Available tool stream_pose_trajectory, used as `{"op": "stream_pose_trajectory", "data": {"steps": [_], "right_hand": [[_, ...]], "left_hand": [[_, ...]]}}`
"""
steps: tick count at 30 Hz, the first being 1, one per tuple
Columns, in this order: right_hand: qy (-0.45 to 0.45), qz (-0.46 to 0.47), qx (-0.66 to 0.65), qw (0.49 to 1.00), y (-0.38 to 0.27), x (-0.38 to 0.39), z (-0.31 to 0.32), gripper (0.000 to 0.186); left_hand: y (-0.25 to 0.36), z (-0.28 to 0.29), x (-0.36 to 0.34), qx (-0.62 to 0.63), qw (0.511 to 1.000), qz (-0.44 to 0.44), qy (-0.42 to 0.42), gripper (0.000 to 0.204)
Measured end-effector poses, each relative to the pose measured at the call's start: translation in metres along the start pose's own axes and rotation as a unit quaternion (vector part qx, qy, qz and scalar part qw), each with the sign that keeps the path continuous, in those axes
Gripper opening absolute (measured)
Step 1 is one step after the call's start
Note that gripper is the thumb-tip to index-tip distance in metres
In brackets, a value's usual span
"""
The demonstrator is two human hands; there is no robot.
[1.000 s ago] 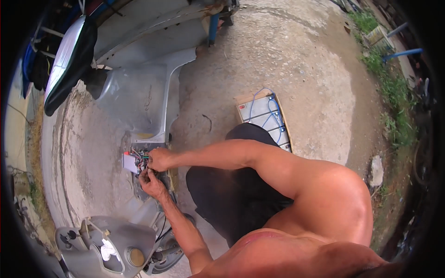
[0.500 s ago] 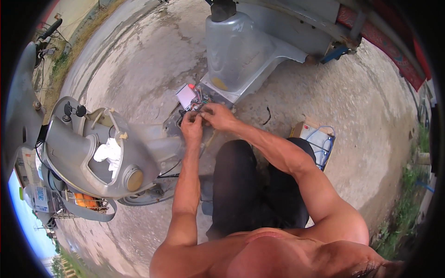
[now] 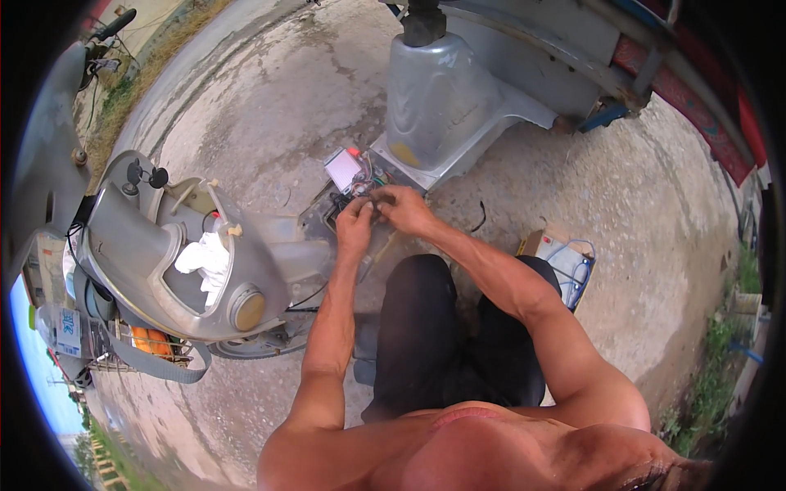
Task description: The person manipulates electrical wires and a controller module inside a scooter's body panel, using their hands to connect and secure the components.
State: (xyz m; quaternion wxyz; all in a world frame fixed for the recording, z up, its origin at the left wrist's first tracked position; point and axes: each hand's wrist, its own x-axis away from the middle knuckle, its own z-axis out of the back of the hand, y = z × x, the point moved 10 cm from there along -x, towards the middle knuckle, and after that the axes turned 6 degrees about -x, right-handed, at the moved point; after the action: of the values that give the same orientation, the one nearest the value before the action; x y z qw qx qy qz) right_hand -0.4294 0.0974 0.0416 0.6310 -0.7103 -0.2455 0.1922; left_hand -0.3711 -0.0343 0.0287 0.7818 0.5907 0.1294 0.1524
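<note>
Over the opened floor of a silver-grey scooter (image 3: 299, 260), my left hand (image 3: 355, 227) and my right hand (image 3: 404, 209) meet fingertip to fingertip. Both are closed in a pinch; what lies between the fingers is too small to make out, possibly a wire. Just beyond them is a bundle of coloured wires (image 3: 379, 177), with dark parts beside my left fingers. A flat, pale pinkish-white rectangular piece (image 3: 342, 169) with a red bit at its corner rests against the wires.
A white cloth (image 3: 206, 266) sits in the scooter's front opening, and keys (image 3: 147, 174) hang above it. The smooth grey scooter cover (image 3: 446, 102) stands beyond my hands. At right, an open carton (image 3: 565, 266) holds blue cable. A short black strip (image 3: 481, 216) lies on the concrete (image 3: 270, 106).
The whole view has shifted, so the scooter and my hands appear slightly farther right. My hands stay together at the wiring, with only small finger movement.
</note>
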Motion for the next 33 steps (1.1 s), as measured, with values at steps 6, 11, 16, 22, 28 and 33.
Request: {"op": "stream_pose_trajectory", "data": {"steps": [6, 11, 16, 22, 28, 33], "right_hand": [[-0.013, 0.033, 0.032, 0.999, -0.005, 0.001, -0.001, 0.023], [0.040, 0.082, 0.102, 0.991, -0.021, 0.006, 0.009, 0.024], [0.075, 0.071, 0.244, 0.964, -0.027, 0.011, 0.021, 0.018], [0.058, 0.050, -0.051, 0.996, -0.143, 0.079, 0.077, 0.054], [0.086, 0.506, -0.215, 0.831, -0.353, 0.302, 0.193, 0.081], [0.147, 0.584, -0.071, 0.795, -0.387, 0.405, 0.186, 0.090]], "left_hand": [[-0.004, -0.001, 0.003, 0.134, 0.989, 0.052, 0.020, 0.009], [-0.001, -0.008, 0.004, 0.167, 0.985, 0.050, -0.021, 0.016], [-0.008, -0.009, -0.001, 0.053, 0.997, 0.014, -0.054, 0.020], [-0.016, -0.004, -0.007, 0.082, 0.995, 0.012, -0.058, 0.012], [-0.015, -0.009, -0.006, 0.082, 0.994, 0.010, -0.073, 0.014], [-0.034, -0.006, -0.013, 0.110, 0.983, 0.017, -0.142, 0.017]]}}
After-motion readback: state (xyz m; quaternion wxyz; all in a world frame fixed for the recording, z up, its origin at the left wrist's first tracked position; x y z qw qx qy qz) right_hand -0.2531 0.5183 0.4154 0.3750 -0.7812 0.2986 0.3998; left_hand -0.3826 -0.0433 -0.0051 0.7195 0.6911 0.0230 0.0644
